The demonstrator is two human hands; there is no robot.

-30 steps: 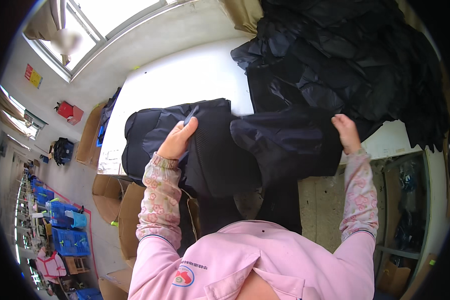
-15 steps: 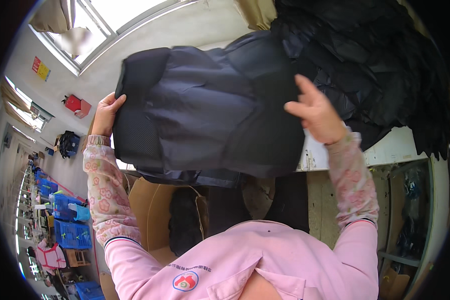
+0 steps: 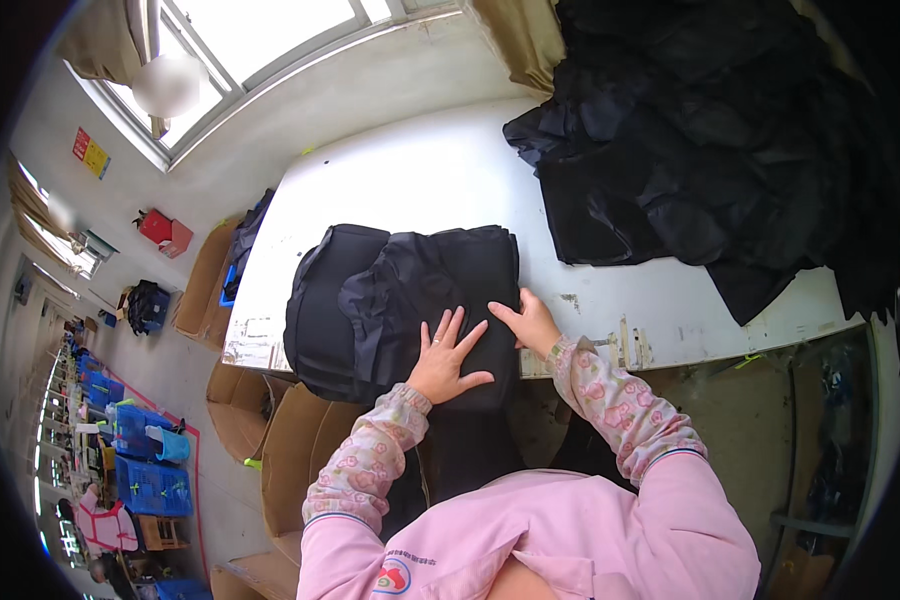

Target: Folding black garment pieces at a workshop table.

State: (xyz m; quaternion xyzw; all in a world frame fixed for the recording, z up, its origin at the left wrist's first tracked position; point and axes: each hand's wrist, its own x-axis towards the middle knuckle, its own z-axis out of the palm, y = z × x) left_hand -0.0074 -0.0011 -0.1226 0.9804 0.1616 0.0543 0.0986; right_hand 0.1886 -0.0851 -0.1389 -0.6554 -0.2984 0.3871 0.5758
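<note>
A black garment [image 3: 390, 290] with panels of different fabric lies folded at the near edge of the white table, its lower part hanging past the edge. Several layers show along its left side, so it seems to lie on others. My left hand [image 3: 450, 362] rests flat on its near right part, fingers spread, a ring on one finger. At the garment's right edge is my right hand [image 3: 532, 325], thumb stretched over the fabric and index finger apart from it along the edge. Its other fingers are partly hidden.
A large heap of black garments [image 3: 710, 170] covers the right of the white table [image 3: 410, 170]. Open cardboard boxes [image 3: 295, 450] stand below its left edge. Blue crates [image 3: 150, 485] line the floor farther left. A window [image 3: 270, 40] and curtain [image 3: 520, 40] are behind.
The garment, held up in the air by my left hand before, now lies on the table. My left hand has left its upper corner and moved right; my right hand has come down to its right edge.
</note>
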